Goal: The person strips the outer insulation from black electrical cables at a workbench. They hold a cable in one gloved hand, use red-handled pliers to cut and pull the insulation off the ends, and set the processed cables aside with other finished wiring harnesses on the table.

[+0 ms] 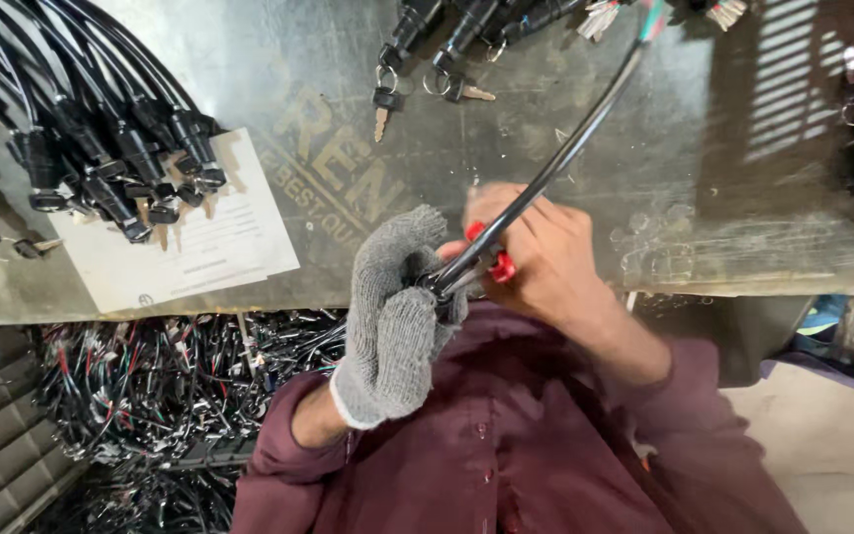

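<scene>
My left hand (397,316), in a grey knitted glove, is closed around the near end of a black sheathed cable (565,148). The cable runs up and to the right across the bench toward coloured wire ends at the top edge. My bare right hand (545,252) grips a small red-handled tool (494,259), pressed against the cable just beside the gloved fingers. Both hands meet close to my chest, over the near edge of the metal bench top (466,119).
A bundle of black switch assemblies with cables (110,148) lies at the left, partly on a white paper sheet (199,247). More switches with keys (387,99) lie at the top. A heap of loose wires (170,386) sits below the bench.
</scene>
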A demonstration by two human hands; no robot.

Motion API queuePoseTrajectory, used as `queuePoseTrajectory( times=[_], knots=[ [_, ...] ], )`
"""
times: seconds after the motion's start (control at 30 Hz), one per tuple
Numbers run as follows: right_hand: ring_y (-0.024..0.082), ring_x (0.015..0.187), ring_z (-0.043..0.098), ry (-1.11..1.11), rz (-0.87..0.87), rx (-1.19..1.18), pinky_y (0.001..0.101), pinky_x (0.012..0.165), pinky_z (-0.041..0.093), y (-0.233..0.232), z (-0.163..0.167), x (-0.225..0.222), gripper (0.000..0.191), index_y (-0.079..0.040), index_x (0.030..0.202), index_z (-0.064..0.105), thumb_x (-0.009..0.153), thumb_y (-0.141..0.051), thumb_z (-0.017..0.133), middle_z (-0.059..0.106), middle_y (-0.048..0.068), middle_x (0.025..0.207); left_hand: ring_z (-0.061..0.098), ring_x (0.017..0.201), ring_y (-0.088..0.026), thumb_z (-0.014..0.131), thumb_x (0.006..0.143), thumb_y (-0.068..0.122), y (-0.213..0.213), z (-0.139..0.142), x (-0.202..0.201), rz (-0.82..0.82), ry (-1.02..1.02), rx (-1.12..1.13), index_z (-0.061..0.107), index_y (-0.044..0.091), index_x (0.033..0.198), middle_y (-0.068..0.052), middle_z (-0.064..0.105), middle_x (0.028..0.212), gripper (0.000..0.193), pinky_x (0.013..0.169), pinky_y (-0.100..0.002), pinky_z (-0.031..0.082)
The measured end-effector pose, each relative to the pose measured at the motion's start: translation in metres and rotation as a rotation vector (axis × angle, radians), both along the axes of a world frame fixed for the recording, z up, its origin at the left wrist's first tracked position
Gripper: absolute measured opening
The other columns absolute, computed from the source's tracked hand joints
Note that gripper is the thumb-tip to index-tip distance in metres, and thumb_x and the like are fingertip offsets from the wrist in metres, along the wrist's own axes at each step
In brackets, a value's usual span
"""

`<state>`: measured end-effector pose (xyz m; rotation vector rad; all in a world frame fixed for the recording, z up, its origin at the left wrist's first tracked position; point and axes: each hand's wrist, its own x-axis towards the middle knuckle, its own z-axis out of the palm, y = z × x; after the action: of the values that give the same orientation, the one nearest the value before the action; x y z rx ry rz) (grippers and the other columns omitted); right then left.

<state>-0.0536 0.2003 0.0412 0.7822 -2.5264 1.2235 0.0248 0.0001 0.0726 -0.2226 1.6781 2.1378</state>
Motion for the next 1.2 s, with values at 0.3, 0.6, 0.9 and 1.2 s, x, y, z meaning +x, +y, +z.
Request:
queuePoseTrajectory(
  times=[0.3,0.6,0.9,1.2],
  knots=[
    [0.024,0.079,0.065,-0.068,0.072,0.126,0.0375,0.06,0.048,0.009,-0.005,-0.017,0.04,-0.01,0.084,0.058,0.08,-0.036,0.088,0.063,0.004,0.082,0.063,0.103,-0.019,0.059,0.106,0.011,-0.002,0.039,-0.036,-0.223,0.4,-0.22,0.027,-0.001,0.157,-0.013,0.061,0.126,0.061,0.09,-0.03,0.053],
    [0.028,0.09,0.066,-0.279,-0.03,0.271,0.0414,0.067,0.051,0.011,-0.003,0.012,0.038,-0.008,0.093,0.06,0.071,-0.029,0.084,0.066,0.007,0.091,0.063,0.106,-0.038,0.079,0.092,0.009,0.015,0.003,-0.022,-0.09,0.65,-0.722,0.041,0.0,0.152,-0.02,0.064,0.128,0.072,0.091,-0.042,0.053],
    [0.027,0.088,0.066,-0.301,-0.08,0.265,0.0403,0.067,0.051,0.014,0.012,0.03,0.037,-0.009,0.096,0.058,0.077,-0.027,0.084,0.065,0.004,0.092,0.064,0.11,-0.037,0.082,0.089,0.006,0.016,-0.018,-0.006,-0.049,0.73,-0.693,0.036,0.0,0.155,-0.016,0.066,0.126,0.081,0.096,-0.044,0.054],
    [0.029,0.082,0.065,-0.357,-0.182,0.271,0.0431,0.062,0.048,0.008,-0.005,0.044,0.038,-0.011,0.097,0.059,0.067,-0.015,0.082,0.063,0.005,0.086,0.063,0.098,-0.038,0.078,0.089,0.013,0.01,-0.024,-0.006,-0.141,0.899,-1.22,0.046,0.0,0.148,-0.02,0.065,0.128,0.069,0.083,-0.049,0.051]
  ],
)
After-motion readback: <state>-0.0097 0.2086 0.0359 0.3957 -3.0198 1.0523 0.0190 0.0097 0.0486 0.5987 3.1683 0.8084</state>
